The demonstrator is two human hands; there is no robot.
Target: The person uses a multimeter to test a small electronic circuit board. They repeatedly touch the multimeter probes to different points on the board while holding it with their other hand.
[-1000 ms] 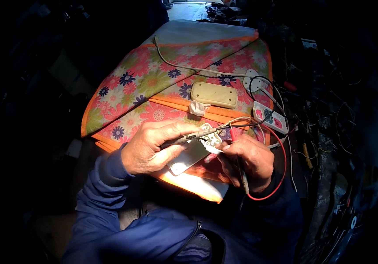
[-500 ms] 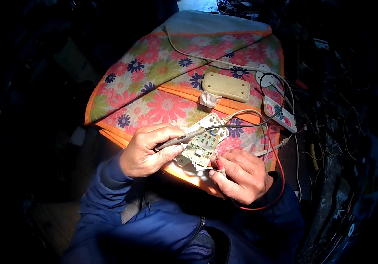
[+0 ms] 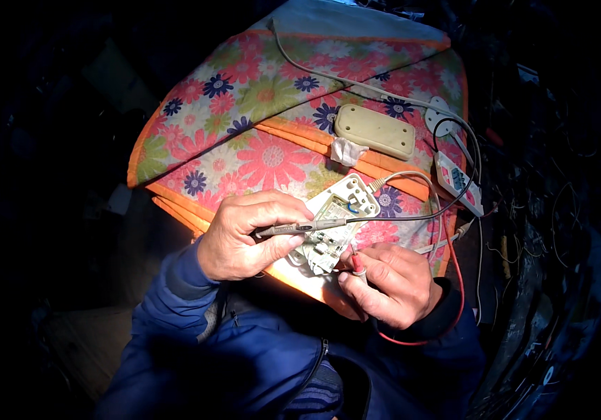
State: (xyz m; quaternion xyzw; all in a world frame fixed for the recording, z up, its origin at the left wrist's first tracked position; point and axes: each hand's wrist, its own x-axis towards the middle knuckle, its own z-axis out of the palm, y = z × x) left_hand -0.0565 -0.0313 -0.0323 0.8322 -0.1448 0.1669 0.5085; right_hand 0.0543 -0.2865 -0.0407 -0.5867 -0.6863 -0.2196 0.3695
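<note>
My left hand (image 3: pixel 244 234) is closed around a grey test probe (image 3: pixel 304 227) with a black lead, which lies across an opened white plastic housing (image 3: pixel 361 190). Its thumb and fingers also steady that housing by the near left side. Inside sits a green circuit board (image 3: pixel 328 234) with small dark parts. At the board's near right corner, my right hand (image 3: pixel 395 283) pinches a red test probe (image 3: pixel 358 264), its thin metal tip pointing up and away. Whether either probe touches the board, I cannot tell. A pale cable enters the housing's far right corner.
Beyond the housing lie a cream plastic cover (image 3: pixel 376 131) and a crumpled white scrap (image 3: pixel 346 151) on a folded floral cloth (image 3: pixel 269 161). A white device with pink marks (image 3: pixel 458 183) stands at right among looping leads. Loose wires (image 3: pixel 507 255) litter the dark right side.
The view has shifted, so the cloth and objects appear farther right. My left hand's grey probe lies flatter across the board. Both hands keep their holds.
</note>
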